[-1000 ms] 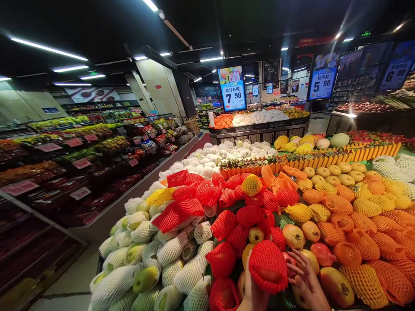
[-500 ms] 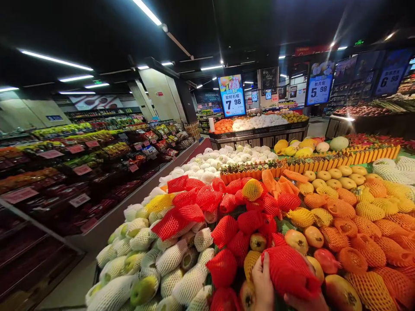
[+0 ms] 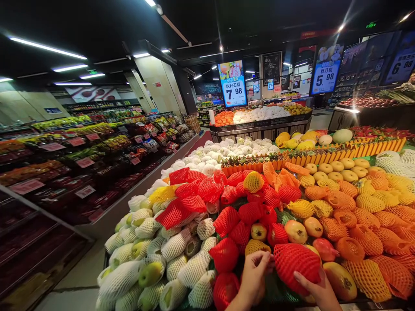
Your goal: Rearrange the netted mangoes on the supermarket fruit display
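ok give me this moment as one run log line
left hand: pinching the edge of red-netted fruit | right hand: under it, touching | beside: bare mango, white-netted fruit
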`<state>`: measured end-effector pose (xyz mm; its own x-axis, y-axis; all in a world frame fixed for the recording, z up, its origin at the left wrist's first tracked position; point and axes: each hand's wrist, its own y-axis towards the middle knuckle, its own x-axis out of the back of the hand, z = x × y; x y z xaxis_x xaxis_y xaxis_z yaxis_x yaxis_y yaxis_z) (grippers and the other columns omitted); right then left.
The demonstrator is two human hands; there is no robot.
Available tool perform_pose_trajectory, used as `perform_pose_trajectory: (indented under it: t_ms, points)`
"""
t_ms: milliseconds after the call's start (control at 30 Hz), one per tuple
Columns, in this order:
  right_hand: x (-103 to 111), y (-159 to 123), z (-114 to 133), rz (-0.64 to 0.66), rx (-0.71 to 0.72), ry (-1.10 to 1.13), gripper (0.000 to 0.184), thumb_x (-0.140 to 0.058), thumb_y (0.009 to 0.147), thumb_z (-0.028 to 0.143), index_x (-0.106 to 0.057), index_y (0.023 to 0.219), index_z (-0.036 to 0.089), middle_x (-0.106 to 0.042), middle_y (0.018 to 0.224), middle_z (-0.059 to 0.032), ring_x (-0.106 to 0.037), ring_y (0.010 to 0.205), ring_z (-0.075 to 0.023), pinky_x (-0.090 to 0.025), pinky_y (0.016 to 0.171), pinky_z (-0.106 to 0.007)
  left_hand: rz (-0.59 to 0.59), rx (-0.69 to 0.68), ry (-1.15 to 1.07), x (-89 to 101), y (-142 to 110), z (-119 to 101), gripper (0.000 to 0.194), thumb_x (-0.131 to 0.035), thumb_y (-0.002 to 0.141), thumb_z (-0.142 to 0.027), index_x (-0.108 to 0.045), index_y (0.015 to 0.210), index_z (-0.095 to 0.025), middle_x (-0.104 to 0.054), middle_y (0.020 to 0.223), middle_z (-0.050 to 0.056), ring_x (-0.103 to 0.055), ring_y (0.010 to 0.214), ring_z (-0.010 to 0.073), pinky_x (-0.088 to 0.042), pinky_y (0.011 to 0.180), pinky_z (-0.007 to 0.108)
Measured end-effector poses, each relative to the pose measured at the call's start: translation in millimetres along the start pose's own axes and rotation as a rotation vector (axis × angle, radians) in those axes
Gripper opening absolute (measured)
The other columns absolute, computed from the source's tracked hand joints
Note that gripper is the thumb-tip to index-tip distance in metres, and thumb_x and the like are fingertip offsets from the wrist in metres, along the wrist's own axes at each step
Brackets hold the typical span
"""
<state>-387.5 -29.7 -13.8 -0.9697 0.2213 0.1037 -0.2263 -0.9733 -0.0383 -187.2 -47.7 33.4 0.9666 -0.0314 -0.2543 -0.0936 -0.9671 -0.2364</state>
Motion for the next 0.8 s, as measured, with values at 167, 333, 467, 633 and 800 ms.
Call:
perform_pose_trajectory:
  t_ms: [167, 333, 467, 633, 800]
  points:
    - [-8.5, -2.6, -20.0, 0.239, 0.386, -0.470, 0.099, -0.079, 0.053, 0.033, -0.043, 0.143, 0.048, -0.050, 0.146, -0.0030, -0.048, 0.133, -0.0371, -0.042, 0.110, -0.054, -0.084, -0.074, 0.062, 34.5, 0.8, -5.5, 0.052, -0.067, 0.076, -0.064, -0.073, 0.084, -0.013, -0.074, 0.091, 0.013, -0.067, 0.084, 0.0228, -0.052, 0.078, 0.031]
    - [-29.8, -7.2, -26.7, 0.503, 0.302, -0.760, 0.096, -0.063, 0.046, 0.014, -0.051, 0.137, 0.043, -0.046, 0.149, -0.0027, -0.037, 0.140, -0.0404, -0.044, 0.108, -0.054, -0.124, -0.113, 0.119, 46.9, -2.0, -8.9, 0.046, -0.060, 0.084, -0.059, -0.071, 0.085, -0.014, -0.073, 0.094, 0.012, -0.068, 0.089, 0.0244, -0.052, 0.082, 0.033]
    - [-36.6, -2.3, -21.1, 0.602, 0.218, -0.989, 0.095, -0.058, 0.050, 0.014, -0.047, 0.140, 0.038, -0.044, 0.149, -0.0036, -0.040, 0.138, -0.0391, -0.029, 0.117, -0.057, -0.040, -0.221, 0.446, 52.2, -2.2, -7.5, 0.030, -0.053, 0.089, -0.039, -0.072, 0.096, -0.017, -0.072, 0.105, 0.012, -0.065, 0.104, 0.0275, -0.050, 0.095, 0.040]
    - [-29.7, 5.8, -27.6, 0.622, 0.147, -0.963, 0.075, -0.054, 0.064, 0.019, -0.049, 0.134, 0.046, -0.050, 0.144, 0.0017, -0.043, 0.137, -0.0350, -0.031, 0.118, -0.054, 0.419, -0.365, 1.030, 52.1, 14.4, 12.8, 0.085, -0.064, 0.059, -0.009, -0.052, 0.140, -0.031, -0.024, 0.162, 0.008, -0.012, 0.151, 0.0386, -0.003, 0.120, 0.064]
    - [-14.1, 8.2, -47.4, 0.625, 0.130, -0.843, 0.063, -0.053, 0.073, 0.026, -0.047, 0.127, 0.059, -0.046, 0.144, 0.0102, -0.038, 0.139, -0.0317, -0.031, 0.118, -0.053, 0.538, -0.398, 1.244, 57.0, 55.7, 13.7, 0.072, -0.081, 0.056, -0.018, -0.063, 0.125, -0.029, -0.042, 0.152, 0.013, -0.029, 0.144, 0.0396, -0.006, 0.120, 0.063]
